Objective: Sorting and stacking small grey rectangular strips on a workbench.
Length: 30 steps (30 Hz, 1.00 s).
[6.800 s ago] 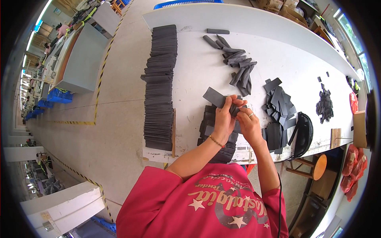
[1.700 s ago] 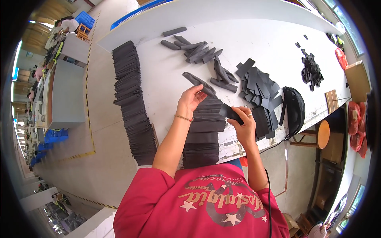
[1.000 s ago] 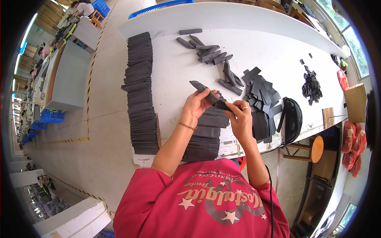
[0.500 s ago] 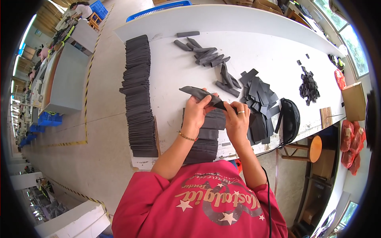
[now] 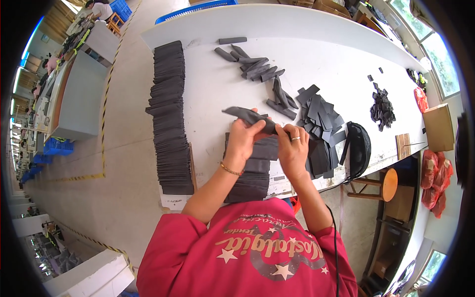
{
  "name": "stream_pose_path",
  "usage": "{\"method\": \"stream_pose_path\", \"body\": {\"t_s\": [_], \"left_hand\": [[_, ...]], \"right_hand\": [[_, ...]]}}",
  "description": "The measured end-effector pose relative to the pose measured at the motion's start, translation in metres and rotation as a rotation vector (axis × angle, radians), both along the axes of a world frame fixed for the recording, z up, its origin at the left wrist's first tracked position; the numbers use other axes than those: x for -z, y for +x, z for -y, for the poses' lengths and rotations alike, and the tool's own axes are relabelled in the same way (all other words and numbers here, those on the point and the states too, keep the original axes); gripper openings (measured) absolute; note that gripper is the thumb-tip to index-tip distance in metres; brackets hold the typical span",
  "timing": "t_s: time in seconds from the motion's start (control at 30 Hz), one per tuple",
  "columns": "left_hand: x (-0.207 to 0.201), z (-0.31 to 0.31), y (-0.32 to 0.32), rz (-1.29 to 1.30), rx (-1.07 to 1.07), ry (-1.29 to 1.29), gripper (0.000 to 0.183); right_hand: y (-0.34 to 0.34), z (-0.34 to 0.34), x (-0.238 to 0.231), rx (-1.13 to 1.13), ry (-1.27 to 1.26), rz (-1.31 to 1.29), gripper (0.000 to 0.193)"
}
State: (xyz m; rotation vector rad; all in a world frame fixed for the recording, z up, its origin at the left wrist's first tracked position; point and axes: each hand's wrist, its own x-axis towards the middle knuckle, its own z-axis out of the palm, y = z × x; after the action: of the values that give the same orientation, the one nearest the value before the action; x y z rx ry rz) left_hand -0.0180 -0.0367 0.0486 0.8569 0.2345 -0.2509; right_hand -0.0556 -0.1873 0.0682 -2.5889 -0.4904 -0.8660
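Observation:
Between my two hands, above the white table [image 5: 210, 94], is a dark grey fabric sleeve [image 5: 246, 115], rolled like a tube and pointing to the far left. My left hand [image 5: 243, 141] grips its middle between thumb and fingers. The near right end is pinched in my right hand [image 5: 293, 148], which wears a ring. Under my hands lies a stack of flat dark fabric pieces [image 5: 251, 174]. Several curled tubes [image 5: 257, 69] lie beyond my hands. To the right is a loose heap of flat dark strips [image 5: 321, 116].
A long row of tightly packed dark pieces [image 5: 170, 119] lines the table's left edge. A black mesh pouch [image 5: 360, 151] and a pile of small black bits [image 5: 382, 110] lie at the right. A raised white board [image 5: 297, 24] borders the far side; a wooden stool [image 5: 390, 185] stands right.
My hands stay nearly in place on the fabric sleeve. Its right end looks rounder and more opened out at my right fingers. The whole view has shifted slightly.

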Motion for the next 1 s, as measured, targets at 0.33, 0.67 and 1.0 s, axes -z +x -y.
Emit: {"method": "stream_pose_path", "body": {"t_s": [0.33, 0.67, 1.0], "left_hand": [[0.005, 0.008, 0.002, 0.135, 0.005, -0.260, 0.026], [0.005, 0.001, 0.000, 0.067, -0.053, -0.219, 0.030], [0.006, 0.016, -0.014, -0.013, -0.035, -0.305, 0.033]], "right_hand": [[-0.016, -0.018, 0.015, 0.025, 0.299, -0.244, 0.044], [-0.014, -0.002, 0.007, -0.188, 0.293, -0.360, 0.031], [-0.009, -0.001, 0.005, -0.271, 0.217, -0.421, 0.023]]}}
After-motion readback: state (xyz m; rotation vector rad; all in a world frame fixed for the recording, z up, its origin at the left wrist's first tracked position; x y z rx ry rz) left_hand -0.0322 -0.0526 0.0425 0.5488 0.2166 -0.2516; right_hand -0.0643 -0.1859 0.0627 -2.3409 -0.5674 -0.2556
